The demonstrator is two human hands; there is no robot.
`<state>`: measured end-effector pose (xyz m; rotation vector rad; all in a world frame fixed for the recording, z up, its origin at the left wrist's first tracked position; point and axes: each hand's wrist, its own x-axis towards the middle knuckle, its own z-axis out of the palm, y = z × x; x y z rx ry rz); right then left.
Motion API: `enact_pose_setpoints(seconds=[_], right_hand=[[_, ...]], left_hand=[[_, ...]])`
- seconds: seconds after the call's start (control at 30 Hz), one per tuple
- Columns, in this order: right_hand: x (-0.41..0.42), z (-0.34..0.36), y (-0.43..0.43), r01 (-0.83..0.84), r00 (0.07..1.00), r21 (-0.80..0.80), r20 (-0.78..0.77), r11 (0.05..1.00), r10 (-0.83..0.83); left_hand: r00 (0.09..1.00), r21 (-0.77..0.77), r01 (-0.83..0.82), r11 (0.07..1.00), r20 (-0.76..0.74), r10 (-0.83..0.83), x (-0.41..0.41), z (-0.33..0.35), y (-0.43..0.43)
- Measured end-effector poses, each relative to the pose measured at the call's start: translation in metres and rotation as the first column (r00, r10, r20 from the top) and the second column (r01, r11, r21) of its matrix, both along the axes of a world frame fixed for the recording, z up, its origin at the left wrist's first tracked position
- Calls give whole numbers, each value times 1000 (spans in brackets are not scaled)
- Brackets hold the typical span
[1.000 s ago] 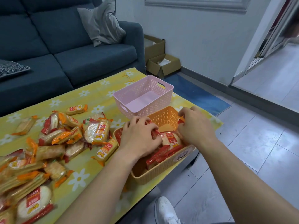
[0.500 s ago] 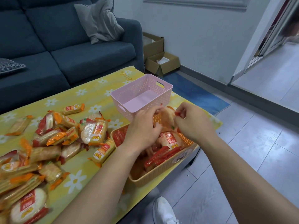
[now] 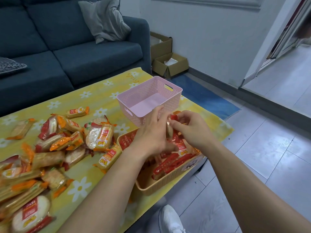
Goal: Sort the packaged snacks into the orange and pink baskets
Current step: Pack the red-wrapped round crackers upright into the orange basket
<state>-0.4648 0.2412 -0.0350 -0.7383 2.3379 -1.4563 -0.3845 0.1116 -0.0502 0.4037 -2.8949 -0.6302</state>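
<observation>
I make out "1ST", upside down, on the red label of a snack packet (image 3: pixel 103 134) and on a second packet (image 3: pixel 109 155) below it. Other print is unreadable.

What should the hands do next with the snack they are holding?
Probably lower the red-ended packet into the orange basket. The left hand and right hand pinch it just above that basket, where other red packets already lie, while the pink basket holds nothing.
</observation>
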Motion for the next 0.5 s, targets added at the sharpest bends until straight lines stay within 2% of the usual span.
enact_pose_setpoints(seconds=[0.07,0.1,0.13,0.2,0.23,0.3,0.4,0.5], right_hand=[[1,4,0,10,984,-89,177,996,6],[1,3,1,22,968,-102,250,995,4],[-2,0,2,26,969,-52,246,998,-12],[-8,-9,7,-50,999,271,13,961,48],[-7,-14,8,-113,983,461,-80,880,168],[-2,-24,5,-210,920,707,-91,675,382],[5,-30,-3,-205,901,863,-19,462,434],[7,-31,-8,-137,910,906,-44,400,411]], left_hand=[[1000,-35,-22,999,4,22,-1,-2,-1],[998,1,-63,998,-26,63,-1,-3,-2],[991,55,-112,992,-64,115,0,-2,-4],[977,152,-171,973,-99,187,0,-1,-5],[973,182,-185,966,-105,206,0,0,-4],[963,237,-194,952,-141,232,0,2,-3],[957,342,-133,930,-198,210,3,1,-2],[958,365,-99,926,-215,188,5,1,-2]])
